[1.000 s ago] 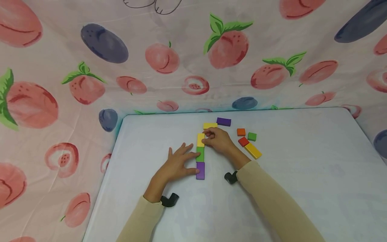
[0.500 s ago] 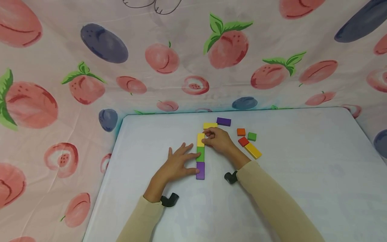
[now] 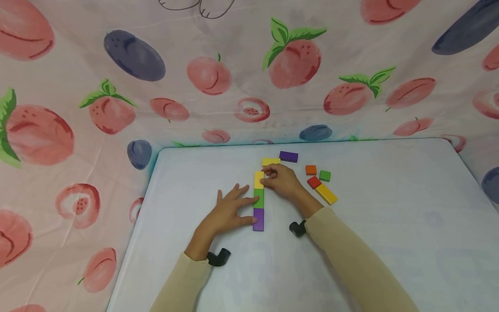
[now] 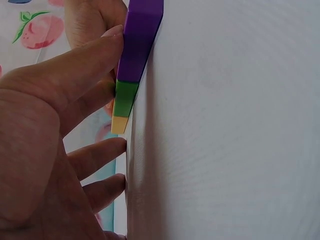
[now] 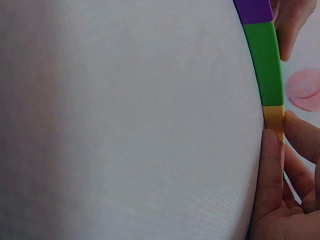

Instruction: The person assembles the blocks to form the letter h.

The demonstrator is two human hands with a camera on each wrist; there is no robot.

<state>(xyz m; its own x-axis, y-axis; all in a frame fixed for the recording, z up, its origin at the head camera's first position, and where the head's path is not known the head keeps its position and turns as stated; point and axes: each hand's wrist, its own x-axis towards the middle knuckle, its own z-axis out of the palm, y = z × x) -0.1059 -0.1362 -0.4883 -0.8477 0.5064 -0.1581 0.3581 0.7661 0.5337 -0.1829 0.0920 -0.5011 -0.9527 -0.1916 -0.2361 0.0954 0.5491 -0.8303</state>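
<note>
A purple block (image 3: 259,225), a green block (image 3: 260,204) and a yellow block (image 3: 258,177) lie end to end in a straight row on the white table. My left hand (image 3: 228,212) reaches in from the left with fingers spread and fairly straight. Its thumb touches the purple block (image 4: 141,45) and its index fingertip the green block (image 4: 126,97). From the right, my right hand (image 3: 282,180) pinches the yellow block (image 5: 273,120) with thumb and index finger, the thumb on its side. The other fingers of that hand are bent.
Behind the row lie another yellow block (image 3: 271,161) and a dark purple block (image 3: 289,157). To the right are an orange block (image 3: 310,170), a small green block (image 3: 325,176), a red block (image 3: 313,182) and a long yellow block (image 3: 326,194). Fruit-printed cloth (image 3: 249,78) hangs behind the table.
</note>
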